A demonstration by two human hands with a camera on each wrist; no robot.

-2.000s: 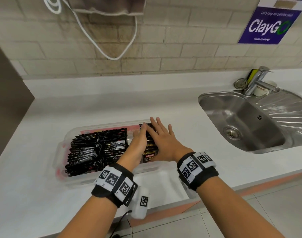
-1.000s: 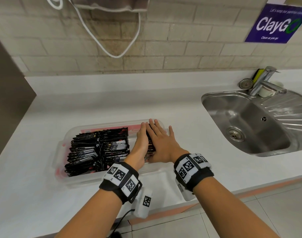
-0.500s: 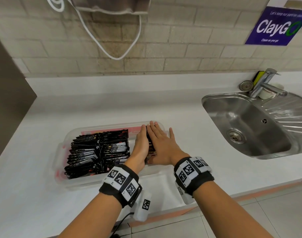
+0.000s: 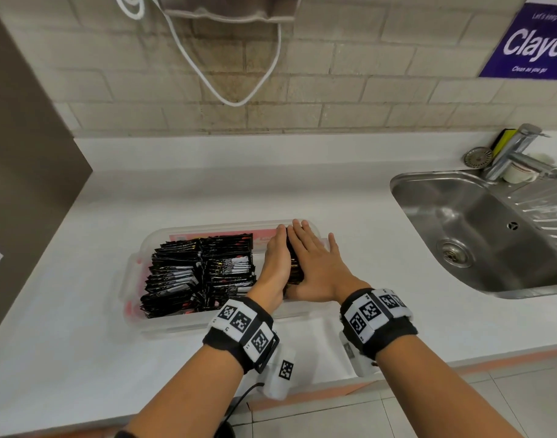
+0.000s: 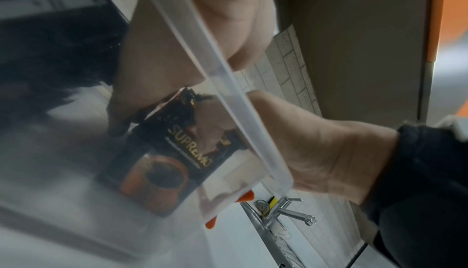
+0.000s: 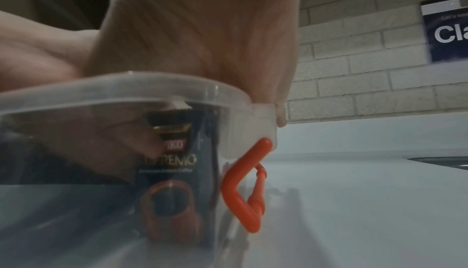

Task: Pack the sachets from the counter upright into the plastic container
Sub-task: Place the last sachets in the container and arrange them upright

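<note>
In the head view, a clear plastic container [image 4: 150,248] is sitting on the white counter [image 4: 207,191] at the centre of the frame, its long side running left to right. Two rows of black coffee sachets [image 4: 204,273] are standing on edge and filling the left and middle part of the container. At the container's right end, the left hand [image 4: 275,267] and the right hand [image 4: 318,267] are pressing a small bundle of sachets [image 4: 294,263] between them, palms facing each other and fingers stretched out flat, pointing toward the far wall of the container. Neither hand is curling around the bundle; both are lying straight against its sides.

The left wrist view, looking through the container's clear wall [image 5: 228,76], is showing the bundle's front sachet [image 5: 162,164] standing upright, printed with "SUPREMO" and a picture of an orange cup. The right wrist view is showing the same pack [image 6: 174,182] through the plastic, with the right hand's palm [image 6: 202,22] reaching down over the rim [image 6: 126,86]. An orange clip handle [image 6: 243,188] is hanging at the container's end in the middle of that frame.

At the right of the head view, a steel sink [image 4: 479,235] is set into the counter, with a tap [image 4: 517,153] at its far edge. A purple sign [image 4: 530,42] is hanging on the brick wall in the upper right corner, and a white cable [image 4: 226,80] is looping down the wall at the top centre.
</note>
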